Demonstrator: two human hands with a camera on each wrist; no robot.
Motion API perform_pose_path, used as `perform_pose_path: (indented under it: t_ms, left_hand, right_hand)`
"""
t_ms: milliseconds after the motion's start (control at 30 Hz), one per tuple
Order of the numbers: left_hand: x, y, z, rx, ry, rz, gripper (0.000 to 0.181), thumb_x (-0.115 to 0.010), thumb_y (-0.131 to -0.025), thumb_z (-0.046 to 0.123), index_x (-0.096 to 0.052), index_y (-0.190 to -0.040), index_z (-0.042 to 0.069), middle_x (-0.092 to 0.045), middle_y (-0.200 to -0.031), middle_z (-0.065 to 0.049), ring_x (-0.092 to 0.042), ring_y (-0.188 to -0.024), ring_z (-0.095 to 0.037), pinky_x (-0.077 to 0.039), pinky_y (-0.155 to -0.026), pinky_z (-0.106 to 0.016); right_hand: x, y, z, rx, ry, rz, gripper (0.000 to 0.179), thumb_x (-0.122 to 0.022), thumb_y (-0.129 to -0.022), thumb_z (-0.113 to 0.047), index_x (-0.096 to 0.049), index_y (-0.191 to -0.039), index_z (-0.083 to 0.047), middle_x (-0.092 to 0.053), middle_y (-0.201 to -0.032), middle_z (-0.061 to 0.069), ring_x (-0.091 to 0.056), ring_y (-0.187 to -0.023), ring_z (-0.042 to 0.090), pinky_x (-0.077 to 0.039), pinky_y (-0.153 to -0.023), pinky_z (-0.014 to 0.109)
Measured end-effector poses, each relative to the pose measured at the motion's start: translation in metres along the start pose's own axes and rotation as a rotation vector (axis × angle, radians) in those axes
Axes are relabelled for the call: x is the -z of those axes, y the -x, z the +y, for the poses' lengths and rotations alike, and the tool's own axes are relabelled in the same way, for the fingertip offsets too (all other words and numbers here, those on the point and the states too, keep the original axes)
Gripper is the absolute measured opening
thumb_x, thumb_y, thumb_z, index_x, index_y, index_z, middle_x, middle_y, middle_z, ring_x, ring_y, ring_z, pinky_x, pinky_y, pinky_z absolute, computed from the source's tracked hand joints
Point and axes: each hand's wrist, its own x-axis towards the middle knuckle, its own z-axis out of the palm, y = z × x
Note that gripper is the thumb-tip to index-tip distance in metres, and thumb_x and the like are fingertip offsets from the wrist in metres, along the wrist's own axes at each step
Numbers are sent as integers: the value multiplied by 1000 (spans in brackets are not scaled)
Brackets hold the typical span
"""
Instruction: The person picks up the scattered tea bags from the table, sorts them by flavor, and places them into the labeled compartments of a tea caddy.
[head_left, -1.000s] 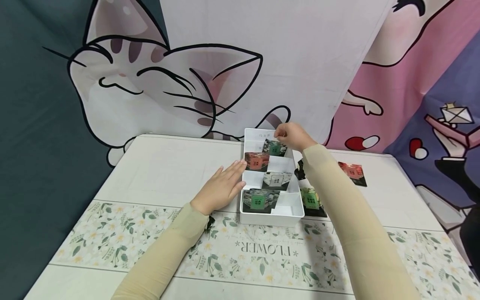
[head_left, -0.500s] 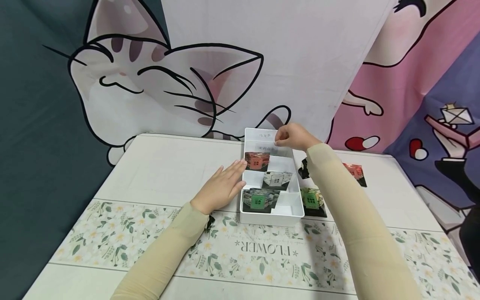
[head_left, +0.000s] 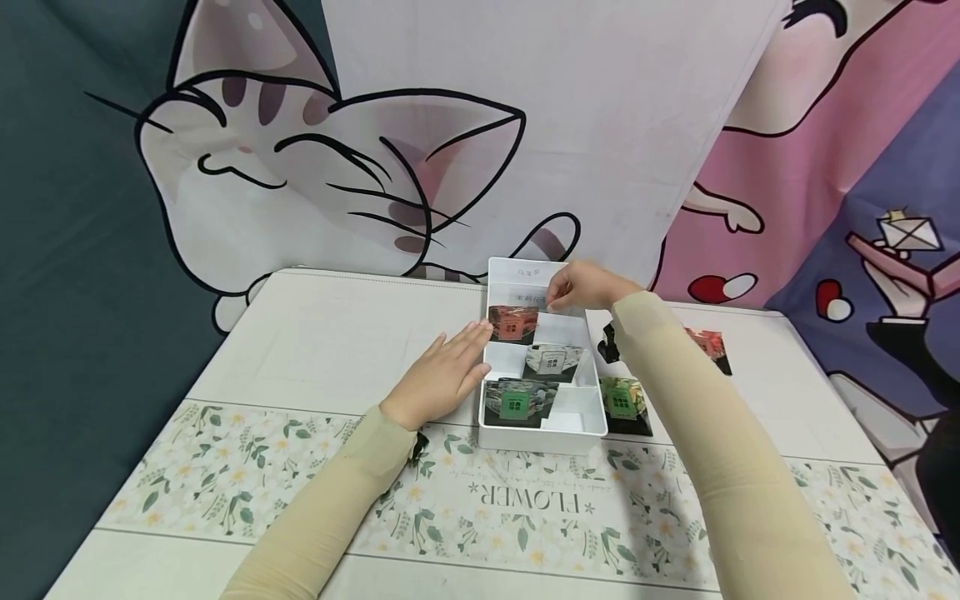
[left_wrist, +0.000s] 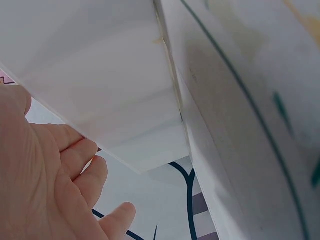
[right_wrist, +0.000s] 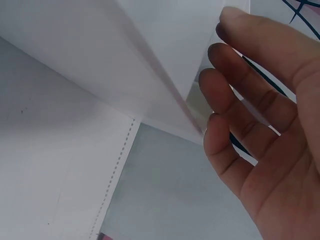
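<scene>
A white divided box (head_left: 542, 439) stands on the table with several label-printed packets in its compartments: red (head_left: 513, 323), whitish (head_left: 553, 362) and green (head_left: 517, 404). My left hand (head_left: 442, 375) lies along the box's left side, fingers extended; the left wrist view has its fingertips at the wall's edge (left_wrist: 100, 80). Over the far right part of the box is my right hand (head_left: 588, 286), fingers bent downward. Loosely curved fingers with nothing visible between them appear on the right hand (right_wrist: 270, 125) in the right wrist view.
Right of the box lie a green-and-yellow packet (head_left: 624, 405), a black object (head_left: 609, 343) partly hidden by the right arm, and a red packet (head_left: 712, 348) farther right. A floral cloth (head_left: 450, 517) covers the table. A cartoon-printed curtain (head_left: 465, 50) hangs behind.
The green packet under my right hand a second ago has gone from sight at the box's far compartments. My right hand has since come slightly nearer. The left hand stays put.
</scene>
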Motion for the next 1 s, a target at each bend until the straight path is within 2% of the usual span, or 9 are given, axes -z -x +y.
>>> perform_pose_path:
  t_ms: [200,600,1000]
  left_hand:
    - [0,0,-1,-5,3,9,62,-31,-111,42,-16,-163,11,-18,-168,-5,-19,-155,-26,-17,-124,-55]
    - [-1,-1,-1,0,-2,8,62,-31,-111,43,-17,-163,11,-18,-168,-5,-15,-155,-21,-19,-123,-55]
    - [-2,-1,-2,4,-11,3,62,-30,-111,43,-16,-163,12,-18,-169,-4,-15,-155,-21,-19,-124,-55]
  right_hand:
    - [-1,-2,0,-4,-5,-7,10,-74,-92,-5,-76,-82,-9,-71,-84,2,-62,-78,18,-53,-73,33]
    - [-3,-3,2,53,19,-19,10,-73,-92,-2,-75,-83,-6,-72,-83,3,-63,-76,16,-54,-73,34]
    - [-3,-4,0,61,87,19,11,-70,-93,-4,-74,-84,-7,-70,-83,4,-60,-75,18,-52,-70,34]
